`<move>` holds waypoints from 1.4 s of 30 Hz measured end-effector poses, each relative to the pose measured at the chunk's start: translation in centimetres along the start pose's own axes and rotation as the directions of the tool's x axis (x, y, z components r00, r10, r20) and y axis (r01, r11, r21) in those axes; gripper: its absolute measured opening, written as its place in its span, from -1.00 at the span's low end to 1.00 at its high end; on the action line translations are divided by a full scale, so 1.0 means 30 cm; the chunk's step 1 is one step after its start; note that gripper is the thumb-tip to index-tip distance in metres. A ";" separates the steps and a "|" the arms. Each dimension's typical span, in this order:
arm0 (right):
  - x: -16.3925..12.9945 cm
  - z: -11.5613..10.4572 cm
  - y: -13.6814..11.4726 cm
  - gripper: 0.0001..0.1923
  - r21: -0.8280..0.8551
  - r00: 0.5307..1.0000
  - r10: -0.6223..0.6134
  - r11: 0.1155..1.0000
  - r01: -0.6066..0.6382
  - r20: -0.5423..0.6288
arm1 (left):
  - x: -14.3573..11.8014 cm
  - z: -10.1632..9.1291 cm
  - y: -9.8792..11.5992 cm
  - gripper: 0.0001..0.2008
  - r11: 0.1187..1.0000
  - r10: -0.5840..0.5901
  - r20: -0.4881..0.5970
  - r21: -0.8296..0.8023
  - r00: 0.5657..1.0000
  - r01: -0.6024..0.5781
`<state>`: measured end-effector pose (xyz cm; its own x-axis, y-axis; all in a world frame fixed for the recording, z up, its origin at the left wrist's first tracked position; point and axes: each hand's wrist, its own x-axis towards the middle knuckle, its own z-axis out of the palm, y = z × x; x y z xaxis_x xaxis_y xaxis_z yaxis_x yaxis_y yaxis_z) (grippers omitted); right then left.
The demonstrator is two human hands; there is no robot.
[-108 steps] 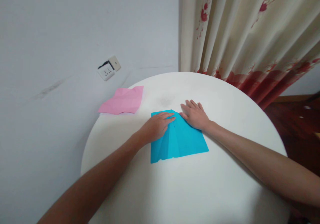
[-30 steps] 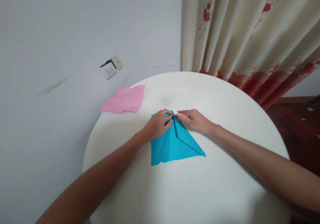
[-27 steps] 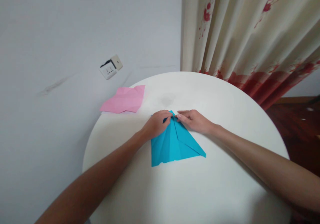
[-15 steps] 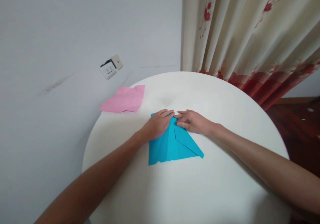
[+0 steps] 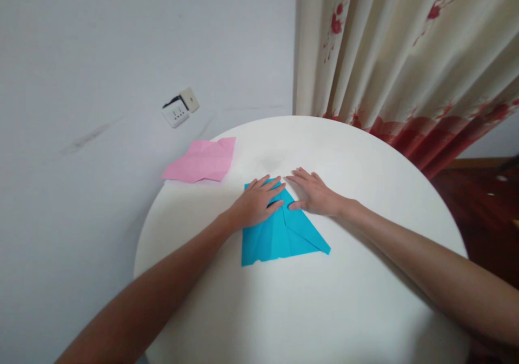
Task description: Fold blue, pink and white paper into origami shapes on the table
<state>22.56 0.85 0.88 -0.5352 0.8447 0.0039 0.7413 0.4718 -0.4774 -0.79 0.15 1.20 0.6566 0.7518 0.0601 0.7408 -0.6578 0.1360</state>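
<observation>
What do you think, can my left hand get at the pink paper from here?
Likely yes: the pink paper lies left of your left hand, and nothing seems to block the way across the white table.

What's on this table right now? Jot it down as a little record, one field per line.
Left hand: fingers spread, on the blue paper
Right hand: fingers spread, thumb at the paper's right edge
Blue paper: creased, right side folded inward, near edge notched
Pink paper: creased, at the far left edge
Table: white, rounded
Behind: wall socket, flowered curtain
</observation>
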 end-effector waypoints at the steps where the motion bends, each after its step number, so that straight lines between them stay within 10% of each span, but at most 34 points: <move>1: 0.000 -0.002 -0.002 -0.06 -0.002 1.000 0.003 1.000 -0.003 0.009 | 0.002 0.004 0.004 -0.48 1.000 -0.010 -0.011 -0.003 1.000 0.010; 23: -0.107 -0.076 0.029 0.45 -0.125 0.960 -0.032 0.990 0.069 0.277 | 0.008 0.015 0.024 -0.34 0.994 -0.090 -0.011 -0.066 0.996 0.089; 37: -0.142 -0.123 -0.006 0.38 -0.119 0.924 -0.028 0.990 0.079 0.381 | 0.003 0.003 0.024 -0.23 0.995 -0.083 0.019 -0.061 0.996 0.084; 42: -0.066 -0.070 -0.034 -0.06 -0.066 0.992 0.069 0.996 -0.062 0.109 | -0.002 -0.006 0.025 -0.19 0.995 -0.065 0.059 -0.065 0.996 0.069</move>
<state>23.72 -0.76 3.21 -0.5236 0.8428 -0.1246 0.7981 0.4341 -0.4179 -0.30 -0.38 1.48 0.6140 0.7893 -0.0074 0.7736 -0.5999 0.2039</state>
